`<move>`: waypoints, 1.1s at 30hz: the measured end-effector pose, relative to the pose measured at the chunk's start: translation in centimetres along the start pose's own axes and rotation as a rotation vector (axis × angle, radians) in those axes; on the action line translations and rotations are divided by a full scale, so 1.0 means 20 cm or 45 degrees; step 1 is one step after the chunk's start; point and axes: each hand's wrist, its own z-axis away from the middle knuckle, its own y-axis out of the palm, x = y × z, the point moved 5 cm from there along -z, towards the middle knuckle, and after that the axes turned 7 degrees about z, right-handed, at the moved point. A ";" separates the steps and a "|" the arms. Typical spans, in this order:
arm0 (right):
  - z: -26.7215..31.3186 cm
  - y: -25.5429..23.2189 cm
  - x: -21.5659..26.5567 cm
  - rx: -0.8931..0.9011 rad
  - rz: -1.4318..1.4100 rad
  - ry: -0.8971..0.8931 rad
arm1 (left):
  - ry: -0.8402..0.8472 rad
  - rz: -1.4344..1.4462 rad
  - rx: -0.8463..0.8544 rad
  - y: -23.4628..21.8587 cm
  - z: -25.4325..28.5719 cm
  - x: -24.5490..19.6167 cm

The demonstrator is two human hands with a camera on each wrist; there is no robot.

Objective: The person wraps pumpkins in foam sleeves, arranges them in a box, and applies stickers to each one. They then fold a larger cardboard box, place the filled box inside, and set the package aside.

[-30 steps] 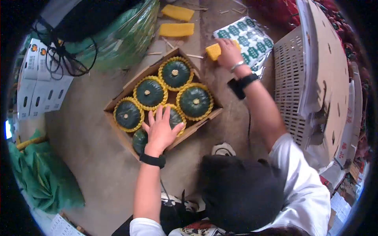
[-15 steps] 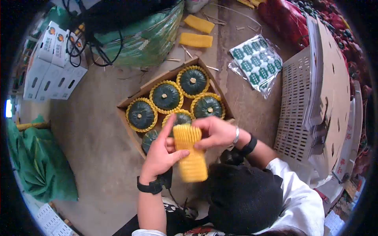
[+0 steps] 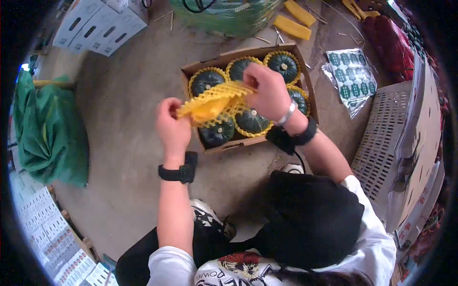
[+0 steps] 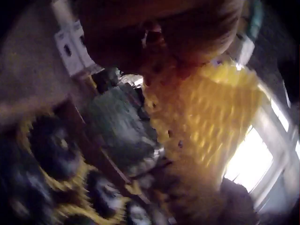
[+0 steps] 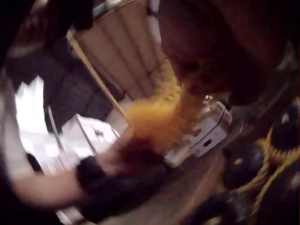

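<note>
A yellow foam net sleeve [image 3: 214, 106] is stretched between both hands, its mesh spread wide. My left hand [image 3: 172, 126] pinches the sleeve's left end, and my right hand [image 3: 271, 93] grips the other end. Both hold it above an open cardboard box [image 3: 248, 143] of dark green pumpkins. The pumpkin [image 3: 217, 135] at the front left corner has no net around it, while the others, such as the one at the back right [image 3: 282, 66], sit in yellow nets. In the left wrist view the blurred foam net [image 4: 220, 112] hangs from the fingers.
Two flat yellow foam nets [image 3: 292, 27] lie on the floor behind the box. To their right is a plastic-wrapped stack of green-and-white labels [image 3: 350, 76]. A plastic crate [image 3: 381, 128] with cardboard sheets stands at the right, a green sack [image 3: 52, 128] at the left.
My right hand picked up the folded net beside the labels and brought it to my left hand, which left the pumpkins. The net is now pulled open over the box. The head view has shifted.
</note>
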 end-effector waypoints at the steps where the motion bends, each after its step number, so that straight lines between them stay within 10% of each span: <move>1: -0.05 0.06 0.03 0.018 0.108 -0.040 | 0.049 -0.122 0.111 0.02 -0.02 -0.03; 2: -0.07 0.12 0.06 0.037 0.211 -0.066 | 0.054 -0.129 0.116 0.01 0.01 -0.04; 4: -0.05 0.30 0.09 0.224 0.196 -0.258 | -0.234 1.020 0.603 0.11 0.13 -0.15; 5: -0.04 0.46 0.06 0.636 0.374 -0.161 | -0.232 1.007 0.314 0.03 0.09 -0.05; 8: 0.15 0.60 0.13 0.822 0.535 -0.055 | -0.165 0.710 -0.250 -0.20 0.03 0.01; 16: 0.22 0.66 -0.01 0.648 0.189 -0.066 | -0.146 0.468 -0.203 -0.33 0.04 0.09; 19: 0.20 0.55 -0.10 0.509 -1.136 0.404 | -0.201 0.509 -0.280 -0.37 0.07 0.05; 22: 0.24 0.38 -0.07 0.369 -2.632 0.787 | -0.274 0.858 0.088 -0.19 0.11 -0.03; 26: 0.28 0.42 -0.22 0.167 -1.650 0.995 | -0.260 0.716 0.237 0.29 0.25 -0.02; 30: 0.28 0.22 -0.14 0.334 -0.526 0.477 | -0.021 0.269 0.269 0.36 0.29 -0.05; 33: 0.29 0.23 -0.13 0.234 -0.904 0.625 | -0.094 0.477 0.298 0.35 0.27 -0.07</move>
